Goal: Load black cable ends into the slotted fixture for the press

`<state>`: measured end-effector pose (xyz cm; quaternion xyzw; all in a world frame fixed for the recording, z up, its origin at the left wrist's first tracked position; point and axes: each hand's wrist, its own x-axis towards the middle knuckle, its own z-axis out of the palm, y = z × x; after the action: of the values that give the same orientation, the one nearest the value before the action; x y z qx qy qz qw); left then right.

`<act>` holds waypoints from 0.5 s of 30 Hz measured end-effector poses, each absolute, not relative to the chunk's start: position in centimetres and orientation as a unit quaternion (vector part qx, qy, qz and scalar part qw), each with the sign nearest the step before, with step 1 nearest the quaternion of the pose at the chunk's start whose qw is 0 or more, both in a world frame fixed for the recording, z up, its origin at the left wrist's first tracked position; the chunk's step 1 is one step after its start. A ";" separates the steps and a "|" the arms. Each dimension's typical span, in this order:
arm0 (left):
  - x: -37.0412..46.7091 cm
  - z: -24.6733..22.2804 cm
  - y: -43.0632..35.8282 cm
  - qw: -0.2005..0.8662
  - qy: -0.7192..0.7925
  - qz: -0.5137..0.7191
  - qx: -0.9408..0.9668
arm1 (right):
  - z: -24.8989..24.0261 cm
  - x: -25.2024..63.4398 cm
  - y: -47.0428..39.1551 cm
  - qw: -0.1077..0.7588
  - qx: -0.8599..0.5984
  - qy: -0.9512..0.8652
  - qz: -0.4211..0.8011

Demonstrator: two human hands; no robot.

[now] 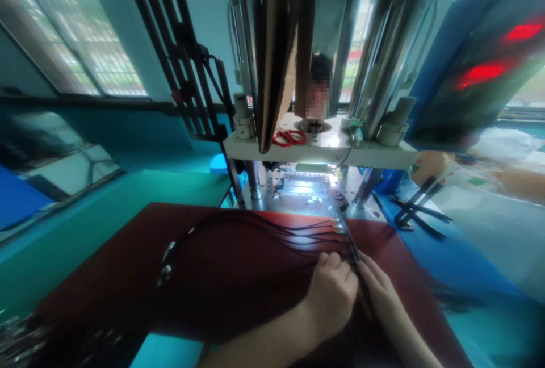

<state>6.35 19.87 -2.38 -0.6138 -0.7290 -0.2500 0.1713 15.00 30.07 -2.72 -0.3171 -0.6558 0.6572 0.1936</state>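
Note:
Both of my hands rest on a dark red mat [128, 277] in front of a press machine. My left hand [330, 294] is curled over a bundle of thin black cables [264, 231] near their right ends. My right hand [381, 294] lies beside it and pinches a narrow black strip [355, 254] that the cable ends join. The cables loop away to the left, where small connectors [166, 263] lie on the mat. Which fingers grip which cable is hidden by blur.
The machine's lit metal bed [306, 192] sits just beyond the mat under a white plate [383, 155] with red scissors [289, 138]. Black strips [419, 212] lie on the blue surface at right. A person sits behind the machine. A control panel [481, 67] glows red.

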 end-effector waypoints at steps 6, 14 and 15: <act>6.1 -3.4 20.1 0.182 -0.723 -0.266 -0.611 | -2.3 14.7 30.3 0.195 -0.317 -0.675 0.637; 5.8 -3.6 20.4 0.141 -0.745 -0.189 -0.625 | -3.5 13.9 32.0 0.180 -0.275 -0.816 0.475; 5.6 -3.2 20.2 0.121 -0.748 -0.177 -0.629 | -4.1 13.9 32.5 0.172 -0.255 -0.859 0.409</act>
<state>5.57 20.21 -3.22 -0.6286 -0.7476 -0.1773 0.1205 13.86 32.53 -4.09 -0.2553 -0.8591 0.4090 0.1717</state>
